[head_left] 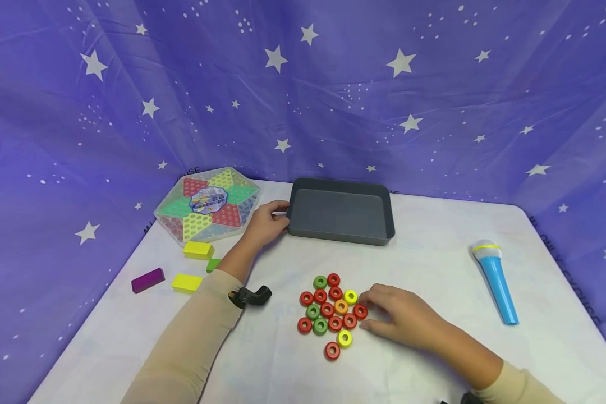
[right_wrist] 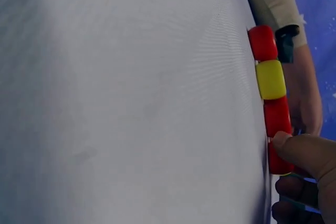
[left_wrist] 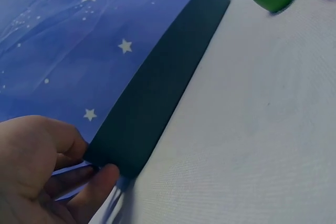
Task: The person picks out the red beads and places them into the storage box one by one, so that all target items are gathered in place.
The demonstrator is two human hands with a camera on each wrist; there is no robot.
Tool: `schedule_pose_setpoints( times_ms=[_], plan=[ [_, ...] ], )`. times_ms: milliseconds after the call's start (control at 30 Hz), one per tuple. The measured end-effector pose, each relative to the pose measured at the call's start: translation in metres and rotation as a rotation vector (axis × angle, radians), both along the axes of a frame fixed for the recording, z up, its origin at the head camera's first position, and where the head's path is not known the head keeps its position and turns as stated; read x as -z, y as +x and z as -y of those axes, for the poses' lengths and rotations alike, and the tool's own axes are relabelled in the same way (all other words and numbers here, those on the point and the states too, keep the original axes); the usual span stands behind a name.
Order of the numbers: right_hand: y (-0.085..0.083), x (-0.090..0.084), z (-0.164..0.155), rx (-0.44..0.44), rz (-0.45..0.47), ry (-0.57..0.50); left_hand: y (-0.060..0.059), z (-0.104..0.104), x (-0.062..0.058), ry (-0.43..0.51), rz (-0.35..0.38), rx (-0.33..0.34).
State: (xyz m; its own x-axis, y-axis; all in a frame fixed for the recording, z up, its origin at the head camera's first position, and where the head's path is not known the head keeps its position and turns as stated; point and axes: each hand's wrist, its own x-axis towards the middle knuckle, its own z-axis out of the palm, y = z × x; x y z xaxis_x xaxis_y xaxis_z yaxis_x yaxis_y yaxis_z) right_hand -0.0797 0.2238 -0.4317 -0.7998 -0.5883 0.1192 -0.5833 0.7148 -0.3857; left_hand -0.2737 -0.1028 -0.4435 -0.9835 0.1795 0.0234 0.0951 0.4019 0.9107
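Ring-shaped beads lie in a loose cluster on the white table: several red, a few green, two yellow (head_left: 344, 339) and one orange (head_left: 340, 307). My right hand (head_left: 401, 317) is at the cluster's right edge, with thumb and index finger on either side of a red bead (head_left: 360, 312). In the right wrist view the thumb (right_wrist: 302, 150) lies on that bead; the other fingers are partly hidden. At the back stands a dark grey rectangular tray (head_left: 340, 213) with nothing in it. My left hand (head_left: 266, 223) holds its left end, the thumb (left_wrist: 100, 190) at the near corner.
A hexagonal Chinese checkers box (head_left: 209, 203) lies at the back left. Nearer are two yellow blocks (head_left: 187, 283), a purple block (head_left: 148, 280) and a green block (head_left: 212, 265) partly behind my left arm. A blue toy microphone (head_left: 497, 283) lies at the right. A starry purple curtain (head_left: 333, 112) hangs behind.
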Motion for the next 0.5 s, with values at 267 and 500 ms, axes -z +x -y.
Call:
schedule_pose_setpoints(
  times_ms=[267, 500],
  plan=[
    [-0.003, 0.0, 0.007, -0.025, -0.055, 0.022, -0.002, 0.006, 0.003, 0.052, 0.041, 0.019],
    [-0.019, -0.017, 0.0, -0.055, -0.026, -0.003, -0.002, 0.008, 0.004, 0.056, 0.053, 0.027]
  ],
)
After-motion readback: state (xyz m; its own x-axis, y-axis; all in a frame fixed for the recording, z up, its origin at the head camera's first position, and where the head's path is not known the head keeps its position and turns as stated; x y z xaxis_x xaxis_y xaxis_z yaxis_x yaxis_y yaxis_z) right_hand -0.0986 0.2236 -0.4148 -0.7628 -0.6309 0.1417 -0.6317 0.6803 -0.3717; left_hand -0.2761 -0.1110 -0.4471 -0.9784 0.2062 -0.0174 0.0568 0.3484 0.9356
